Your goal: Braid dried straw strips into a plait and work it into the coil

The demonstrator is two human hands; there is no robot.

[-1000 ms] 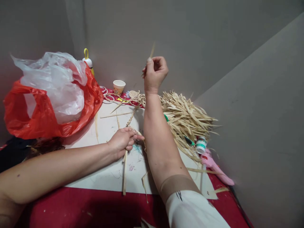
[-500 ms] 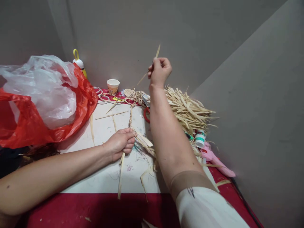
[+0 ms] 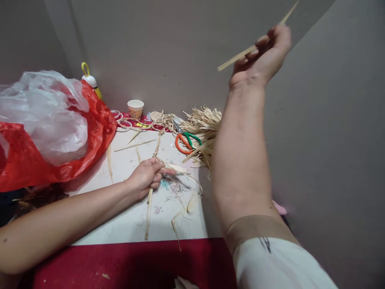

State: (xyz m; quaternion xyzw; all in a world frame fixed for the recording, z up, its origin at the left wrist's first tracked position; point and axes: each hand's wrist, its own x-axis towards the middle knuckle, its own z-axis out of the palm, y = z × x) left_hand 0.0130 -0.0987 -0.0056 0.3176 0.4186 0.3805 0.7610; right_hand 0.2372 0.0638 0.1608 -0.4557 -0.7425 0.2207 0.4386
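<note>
Hands, two. Left hand (image 3: pixel 147 176): one, fingers pinched on the near end of a braided cord (image 3: pixel 157 147), palm low over the white sheet (image 3: pixel 120 224). Right hand (image 3: pixel 263 56): one, raised at the far right, somewhat blurred, fingers closed round a dry strip (image 3: pixel 236 59) that shows at both sides of the fist.

Braided cord: one, running from the left hand toward the far edge of the sheet. From beneath the same hand, one flat strip (image 3: pixel 148 214) points to the near side.

Loose strips (image 3: pixel 135 145): at least four, left of the cord.

Scissors (image 3: pixel 184 143): one pair, one handle orange, one green, right of the cord, beside one bundle of dry strips (image 3: pixel 200 120).

Far side: one paper cup (image 3: pixel 136 113), one yellow-looped bottle (image 3: pixel 91 83), at least two white rings (image 3: pixel 124 127).

Left: two plastic bags, one red (image 3: pixel 100 132), one white (image 3: pixel 57 116).
</note>
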